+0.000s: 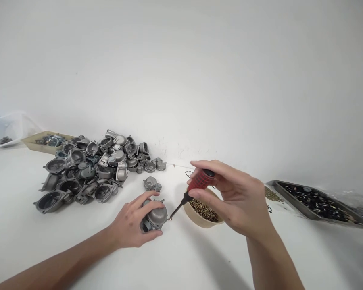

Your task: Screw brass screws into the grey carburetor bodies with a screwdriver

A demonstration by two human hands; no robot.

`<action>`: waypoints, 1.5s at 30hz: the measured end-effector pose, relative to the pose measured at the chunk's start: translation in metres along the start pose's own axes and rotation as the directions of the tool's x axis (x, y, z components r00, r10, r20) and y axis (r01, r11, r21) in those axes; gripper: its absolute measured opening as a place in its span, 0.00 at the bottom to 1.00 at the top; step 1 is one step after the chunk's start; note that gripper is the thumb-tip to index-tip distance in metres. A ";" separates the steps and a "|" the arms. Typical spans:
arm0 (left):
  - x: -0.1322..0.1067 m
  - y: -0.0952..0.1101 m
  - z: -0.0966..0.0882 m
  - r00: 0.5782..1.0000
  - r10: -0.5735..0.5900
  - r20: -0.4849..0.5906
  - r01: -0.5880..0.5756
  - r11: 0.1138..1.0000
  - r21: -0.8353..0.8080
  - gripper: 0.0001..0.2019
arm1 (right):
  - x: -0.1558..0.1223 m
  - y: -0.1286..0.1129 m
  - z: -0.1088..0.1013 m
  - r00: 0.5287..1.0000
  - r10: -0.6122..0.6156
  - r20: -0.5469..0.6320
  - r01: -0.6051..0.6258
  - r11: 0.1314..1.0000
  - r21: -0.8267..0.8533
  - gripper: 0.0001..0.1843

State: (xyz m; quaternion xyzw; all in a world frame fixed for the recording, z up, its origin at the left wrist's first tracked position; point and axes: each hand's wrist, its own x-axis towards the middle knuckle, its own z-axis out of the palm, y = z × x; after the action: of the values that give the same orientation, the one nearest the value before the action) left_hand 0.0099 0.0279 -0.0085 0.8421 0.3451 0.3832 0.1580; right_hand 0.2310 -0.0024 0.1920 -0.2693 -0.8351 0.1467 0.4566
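My left hand [133,223] is wrapped round a small grey cast-metal part [155,217] and holds it down on the white table. My right hand [232,197] grips a screwdriver by its red handle [200,180]. The dark shaft [178,208] slants down and left, and its tip meets the right side of the metal part. Just right of the part and under my right hand stands a beige bowl [191,212] filled with small brass screws.
A heap of several grey metal castings [90,169] lies at the back left, one loose casting [151,184] beside it. A clear tub [9,129] and a tan tray [36,141] sit far left. A dark tray of small black parts [316,199] is at right.
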 end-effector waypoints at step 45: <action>0.003 0.004 -0.003 1.000 -0.010 -0.009 0.010 1.000 -0.013 0.23 | 0.002 0.006 0.025 0.991 0.034 0.126 -0.043 0.997 0.068 0.25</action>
State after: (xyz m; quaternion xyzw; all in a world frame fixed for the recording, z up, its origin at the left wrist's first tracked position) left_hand 0.0110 0.0274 -0.0030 0.8377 0.3473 0.3884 0.1639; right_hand 0.2108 0.0036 0.1767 -0.2593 -0.8510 0.2016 0.4097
